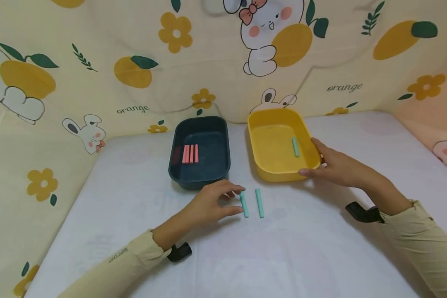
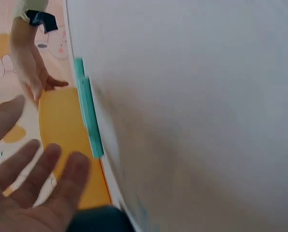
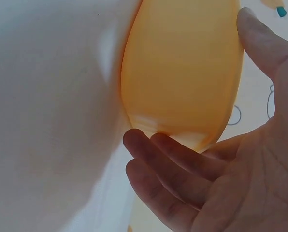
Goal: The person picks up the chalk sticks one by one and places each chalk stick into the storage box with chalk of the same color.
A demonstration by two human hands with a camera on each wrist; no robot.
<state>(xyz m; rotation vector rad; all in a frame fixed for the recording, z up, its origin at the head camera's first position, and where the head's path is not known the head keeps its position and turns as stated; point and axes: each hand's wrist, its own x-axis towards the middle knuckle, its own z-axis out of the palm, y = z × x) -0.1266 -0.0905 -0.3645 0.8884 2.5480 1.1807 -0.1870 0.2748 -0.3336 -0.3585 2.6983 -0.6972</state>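
Note:
On the table, two mint-green chalk sticks lie side by side, a left one and a right one. My left hand hovers at the left stick, thumb and index finger spread apart; the left wrist view shows nothing between its fingers. My right hand holds the near right corner of a yellow container, thumb at the front rim and fingers along the right side. Inside that container lies another green chalk stick. The right wrist view shows the thumb at the container's rim.
A dark blue container stands left of the yellow one, just beyond my left hand, with several pink chalk sticks inside. Behind both hangs a patterned cloth. White cloth covers the table.

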